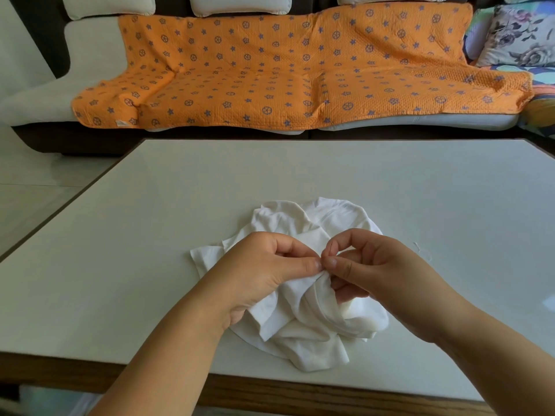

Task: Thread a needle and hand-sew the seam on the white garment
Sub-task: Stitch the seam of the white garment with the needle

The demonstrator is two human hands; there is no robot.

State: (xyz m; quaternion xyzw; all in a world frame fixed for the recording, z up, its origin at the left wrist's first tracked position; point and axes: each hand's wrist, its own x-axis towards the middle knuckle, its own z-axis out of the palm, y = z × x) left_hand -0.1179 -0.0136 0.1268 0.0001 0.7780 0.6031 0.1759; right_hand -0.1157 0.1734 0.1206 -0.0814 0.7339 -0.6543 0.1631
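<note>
With the garment (303,325) bunched on the counter (180,205) and the left hand (267,265) and right hand (372,259) both pinching one raised fold, tips nearly touching, any needle is hidden, so its point might prick a finger.

White garment (303,319) on a pale grey table (150,235) edged in brown wood; behind, an orange blanket (270,70) patterned with blue stars and circles, floral cushion (522,34) far right.
</note>
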